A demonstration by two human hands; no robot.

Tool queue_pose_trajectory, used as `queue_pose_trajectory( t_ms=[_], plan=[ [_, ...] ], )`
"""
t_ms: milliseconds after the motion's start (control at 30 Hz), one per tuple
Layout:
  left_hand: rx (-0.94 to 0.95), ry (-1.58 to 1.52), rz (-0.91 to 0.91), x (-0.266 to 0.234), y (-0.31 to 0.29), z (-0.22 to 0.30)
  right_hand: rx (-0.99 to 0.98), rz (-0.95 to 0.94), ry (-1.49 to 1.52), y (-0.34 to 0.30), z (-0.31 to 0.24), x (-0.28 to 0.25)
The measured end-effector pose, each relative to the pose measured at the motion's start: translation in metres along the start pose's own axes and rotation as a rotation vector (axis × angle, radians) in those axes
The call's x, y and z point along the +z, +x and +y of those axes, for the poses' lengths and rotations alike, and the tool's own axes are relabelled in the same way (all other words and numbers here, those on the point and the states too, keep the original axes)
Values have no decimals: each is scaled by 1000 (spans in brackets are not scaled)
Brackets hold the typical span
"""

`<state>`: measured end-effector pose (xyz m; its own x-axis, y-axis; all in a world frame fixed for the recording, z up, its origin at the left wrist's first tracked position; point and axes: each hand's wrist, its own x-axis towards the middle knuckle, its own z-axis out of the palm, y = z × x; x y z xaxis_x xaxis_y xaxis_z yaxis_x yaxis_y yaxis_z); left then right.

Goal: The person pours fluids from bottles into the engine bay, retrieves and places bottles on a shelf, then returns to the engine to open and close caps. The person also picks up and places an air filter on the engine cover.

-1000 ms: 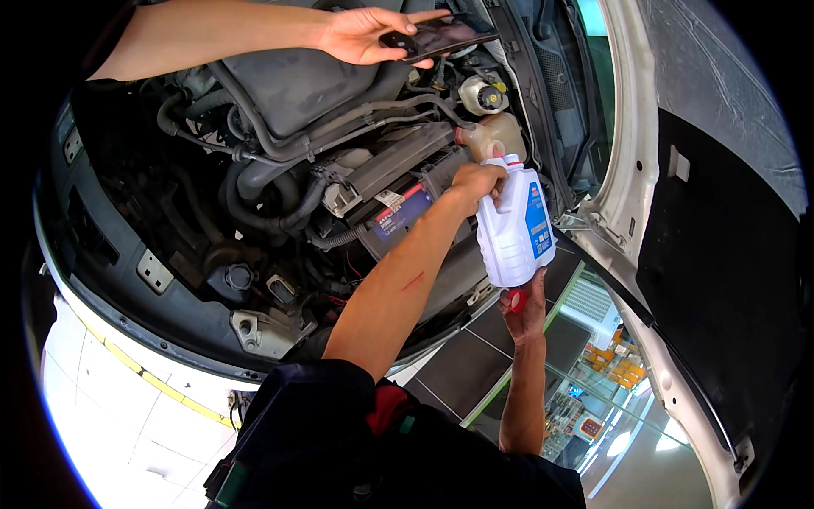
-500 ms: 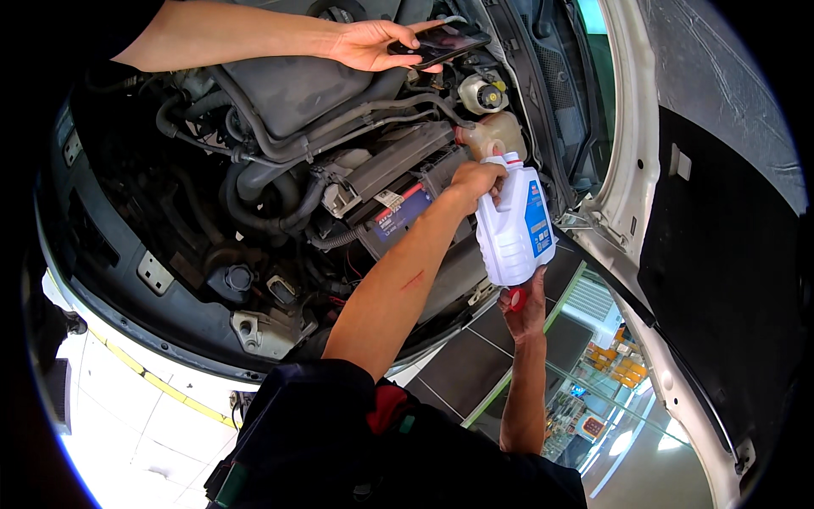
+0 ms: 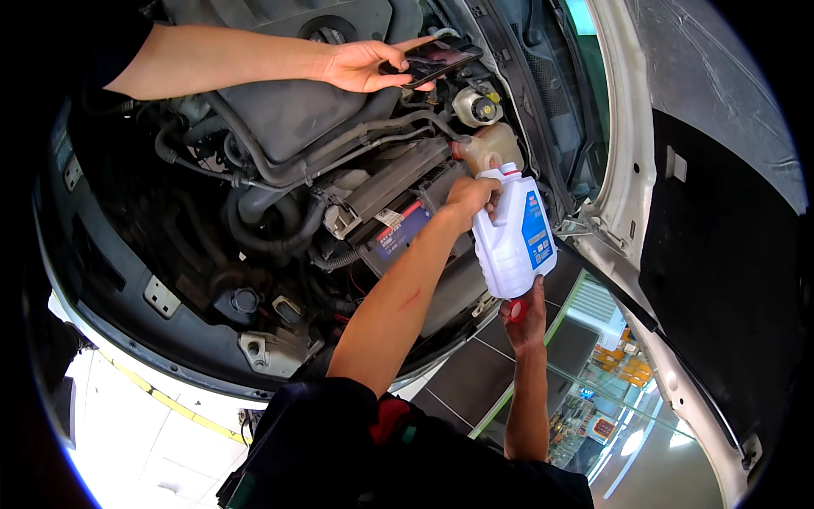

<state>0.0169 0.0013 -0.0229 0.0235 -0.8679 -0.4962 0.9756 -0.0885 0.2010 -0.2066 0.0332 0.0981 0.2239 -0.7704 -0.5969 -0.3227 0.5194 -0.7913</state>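
A white plastic jug (image 3: 509, 246) with a blue label leans over the right side of the engine bay. Its neck end lies against a yellowed translucent reservoir (image 3: 498, 142); the exact contact between mouth and filler cannot be told. My left hand (image 3: 471, 202) is closed around the jug's handle. Beneath the jug's base, my right hand (image 3: 531, 327) supports it and keeps a red cap (image 3: 516, 310) in its fingers. Another person's hand (image 3: 365, 68) comes in from the upper left, holding a black phone (image 3: 443, 59) above the engine.
A car battery (image 3: 405, 231) and thick hoses (image 3: 263, 174) sit left of my left forearm. Behind the yellowed reservoir is a smaller one with a black cap (image 3: 484, 109). The raised hood (image 3: 721, 254) and its thin rod (image 3: 610, 284) stand to the right.
The view has shifted slightly, so the engine bay appears a little lower. My hold on the jug and cap stays the same, and the jug's tilt looks nearly unchanged.
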Motion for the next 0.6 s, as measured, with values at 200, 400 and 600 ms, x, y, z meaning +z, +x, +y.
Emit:
queue_pose_trajectory(
  t_ms=[200, 400, 600],
  plan=[
    [67, 166, 6, 7, -13, 4, 60, -61, 131, 11, 21, -5],
    [221, 369, 9, 27, -31, -1, 94, -82, 252, 23, 41, -18],
    [392, 752, -24, 62, -92, -22, 48, 40, 296, 4, 57, -48]
  ],
)
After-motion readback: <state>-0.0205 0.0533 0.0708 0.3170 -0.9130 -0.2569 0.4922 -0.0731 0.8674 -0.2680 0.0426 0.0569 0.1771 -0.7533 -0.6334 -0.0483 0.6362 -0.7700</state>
